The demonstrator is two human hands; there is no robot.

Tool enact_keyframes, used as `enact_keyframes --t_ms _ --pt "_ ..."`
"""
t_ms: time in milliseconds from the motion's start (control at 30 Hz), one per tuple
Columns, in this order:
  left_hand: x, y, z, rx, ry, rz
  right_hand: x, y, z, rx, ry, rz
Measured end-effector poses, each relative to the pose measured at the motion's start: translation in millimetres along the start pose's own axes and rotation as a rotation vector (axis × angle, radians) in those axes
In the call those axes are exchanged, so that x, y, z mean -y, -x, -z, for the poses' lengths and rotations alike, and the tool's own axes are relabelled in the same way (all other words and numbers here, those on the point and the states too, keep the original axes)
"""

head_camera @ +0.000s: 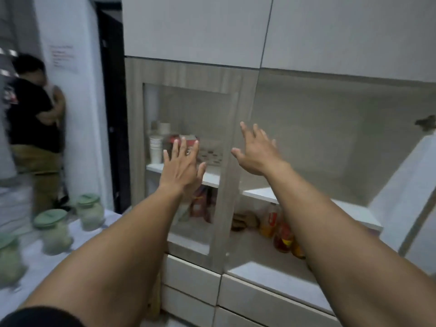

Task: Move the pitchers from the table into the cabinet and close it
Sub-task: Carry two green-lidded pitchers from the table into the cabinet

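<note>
Both arms are stretched forward toward the cabinet [236,161]. The left hand [182,165] is held flat in front of the glass of the closed left door [186,147], its fingers [175,149] spread and holding nothing; whether the palm touches the glass cannot be told. The right hand [256,151] is raised just right of the door's wooden frame, before the open half of the cabinet, with fingers [245,129] splayed wide and empty.

Three pitchers [90,212] with green lids are seen on the counter [35,263], well below and to the left of the left fingers, standing in a row and blurred; they are well apart from both hands.

Behind the glass, level with the left fingers, stacked white cups [156,148] and a red box [182,140] are seen on the upper shelf [210,177]. Below the right fingers, under the shelf, bottles [283,237] with red and yellow labels stand on the cabinet floor. The right door [405,199] is swung open, far right of the right fingers. White drawers [192,277] lie beneath the cabinet.

Far left of the left fingers, a person [31,114] in a black shirt is seen beside a white wall [77,128].
</note>
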State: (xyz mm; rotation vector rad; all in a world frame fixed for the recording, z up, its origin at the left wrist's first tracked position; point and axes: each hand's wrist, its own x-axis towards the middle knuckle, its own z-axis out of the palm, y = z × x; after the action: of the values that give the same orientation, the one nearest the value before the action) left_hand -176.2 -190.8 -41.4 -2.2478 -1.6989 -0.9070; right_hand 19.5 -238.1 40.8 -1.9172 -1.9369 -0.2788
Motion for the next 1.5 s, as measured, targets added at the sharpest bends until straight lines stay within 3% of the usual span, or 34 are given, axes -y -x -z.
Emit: enact_keyframes --t_ms 433,700,967,1267,1500 --pt "246 18 -1 -0.01 -0.118 0.39 215 -113 -159 0.14 -0.207 0.309" --pt "351 38 -41 -0.026 -0.1 0.64 293 -164 -277 0.31 -0.27 0.427" --pt "423 38 -126 -0.068 -0.034 0.93 352 -222 -416 0.461 -0.373 0.534" --pt "469 40 -221 -0.234 0.129 1.356 386 -253 -557 0.667 -0.524 0.475" --pt "507 47 -266 -0.387 0.323 1.591 408 -253 -627 0.754 -0.737 0.221"
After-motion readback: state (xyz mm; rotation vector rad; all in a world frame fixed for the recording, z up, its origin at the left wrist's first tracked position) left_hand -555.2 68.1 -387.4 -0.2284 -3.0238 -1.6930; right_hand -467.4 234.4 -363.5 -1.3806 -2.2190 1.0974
